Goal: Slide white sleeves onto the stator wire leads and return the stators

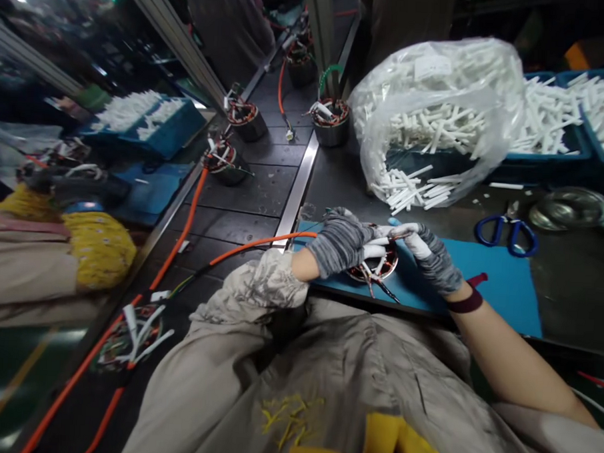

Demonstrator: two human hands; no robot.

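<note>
The dark tabletop is carrying everything the person is handling. A big plastic bag is lying with its mouth facing the worker, likely so its contents are within easy reach. A blue mat is covering the near edge, probably as padding. An orange cable is running in from the left. The left hand, gloved, is curling over the coil's far left side, seemingly steadying it; its fingers' exact grip is hidden. The right hand is bringing its fingers together, apparently around a wire. The coil is sitting on the mat between both hands. Blue-handled scissors are resting just beyond the mat. Small white tubes are spilling from the bag.
</note>
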